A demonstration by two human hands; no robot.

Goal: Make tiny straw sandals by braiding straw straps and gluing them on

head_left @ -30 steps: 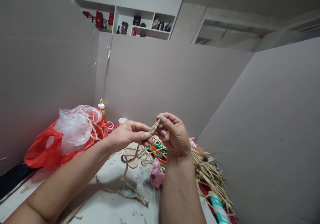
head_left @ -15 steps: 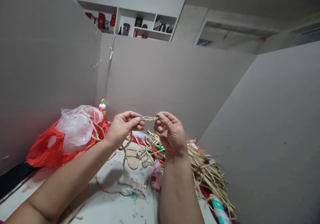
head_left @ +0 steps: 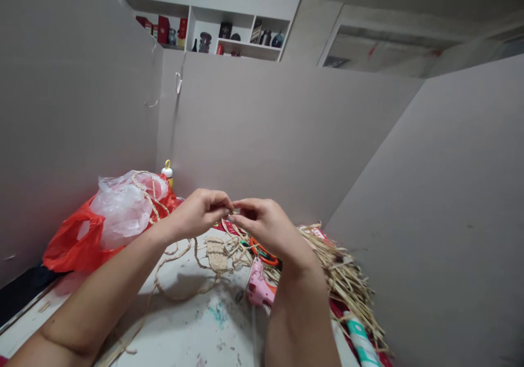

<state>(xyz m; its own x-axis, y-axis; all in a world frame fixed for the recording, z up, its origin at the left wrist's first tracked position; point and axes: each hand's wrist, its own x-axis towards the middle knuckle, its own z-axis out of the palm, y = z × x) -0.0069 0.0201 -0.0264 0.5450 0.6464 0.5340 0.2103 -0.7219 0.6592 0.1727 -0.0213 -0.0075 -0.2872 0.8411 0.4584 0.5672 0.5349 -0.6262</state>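
Observation:
My left hand (head_left: 201, 212) and my right hand (head_left: 264, 226) meet in front of me, fingertips touching, both pinched on a thin braided straw cord (head_left: 180, 280). The cord hangs from the pinch and loops over the white table (head_left: 196, 329). A small woven straw sole (head_left: 216, 253) lies on the table just below my hands. The stretch of cord between my fingers is mostly hidden by them.
A red and white plastic bag (head_left: 106, 220) with cord draped on it sits at the left. A heap of loose straw (head_left: 339, 280), orange-handled scissors (head_left: 264, 253), a pink glue gun (head_left: 258, 288) and a teal-white tube (head_left: 360, 345) lie at the right. Grey partitions enclose the table.
My hands have come together and dropped lower; half a second ago they held a short stretch of cord taut between them. The cord on the table has shifted into a wider loop.

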